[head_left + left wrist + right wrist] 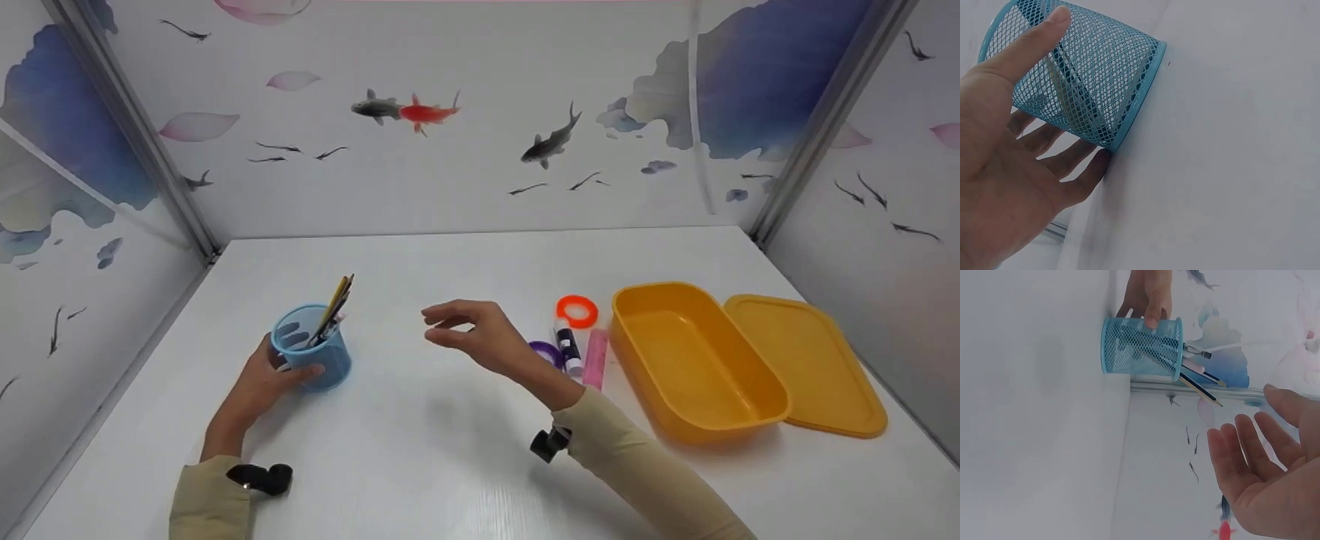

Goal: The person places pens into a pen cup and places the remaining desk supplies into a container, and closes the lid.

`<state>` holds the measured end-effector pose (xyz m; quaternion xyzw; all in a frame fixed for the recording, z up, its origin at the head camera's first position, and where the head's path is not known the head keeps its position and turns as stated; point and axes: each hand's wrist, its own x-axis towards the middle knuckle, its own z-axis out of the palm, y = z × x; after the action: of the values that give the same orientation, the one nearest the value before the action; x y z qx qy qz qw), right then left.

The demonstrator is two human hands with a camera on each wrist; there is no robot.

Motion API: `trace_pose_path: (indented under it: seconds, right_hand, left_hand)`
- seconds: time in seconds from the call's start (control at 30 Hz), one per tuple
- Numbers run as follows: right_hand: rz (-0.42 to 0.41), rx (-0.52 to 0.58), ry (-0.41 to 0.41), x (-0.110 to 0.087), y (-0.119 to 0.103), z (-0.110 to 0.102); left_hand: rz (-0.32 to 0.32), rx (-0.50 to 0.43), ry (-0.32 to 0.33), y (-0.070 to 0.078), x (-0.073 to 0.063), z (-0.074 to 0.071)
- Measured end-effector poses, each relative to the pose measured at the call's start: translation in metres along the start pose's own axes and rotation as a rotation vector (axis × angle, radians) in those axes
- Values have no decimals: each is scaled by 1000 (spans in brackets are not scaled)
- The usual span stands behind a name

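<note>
A light-blue mesh pen holder (333,367) stands upright on the left part of the white table. My left hand (264,381) grips its near side, with the thumb across the front and the fingers around the back. Pencils (1201,389) and a few pens lean out of its rim, tips up. To the right of the holder, my right hand (487,334) is raised over the table with nothing in it. Its fingers are loosely bent and parted from the thumb, as the right wrist view shows; the holder is a short way beyond them.
Right of centre lie an orange tape ring (577,311), a purple ring (547,352), a black-and-white glue stick (568,347) and a pink stick (595,358). Beside them stands a yellow box (686,367), its lid (825,367) lying to its right. Patterned walls enclose the table (420,465).
</note>
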<state>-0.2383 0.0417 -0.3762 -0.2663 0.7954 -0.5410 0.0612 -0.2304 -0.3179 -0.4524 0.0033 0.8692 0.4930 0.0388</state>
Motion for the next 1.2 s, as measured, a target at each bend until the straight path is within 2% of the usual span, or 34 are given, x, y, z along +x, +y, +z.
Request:
trace_pose_path:
  seconds: [0.27,0.4,0.67,0.97,1.2]
  right_hand:
    - [87,-94,77,-27,-1,-38]
    - [145,-104,124,-41,-1,-57]
    - [178,-87,183,-68,13,-101]
    - [265,-184,246,-96,29,-140]
    - [281,-217,328,-118,33,-175]
  left_hand:
    - [-7,9,-8,0,-1,-1]
    - [-10,8,-7,0,-1,-1]
    - [-23,27,-7,0,0,0]
    - [-12,18,-13,0,-1,0]
    - [-21,15,-17,-2,1,-1]
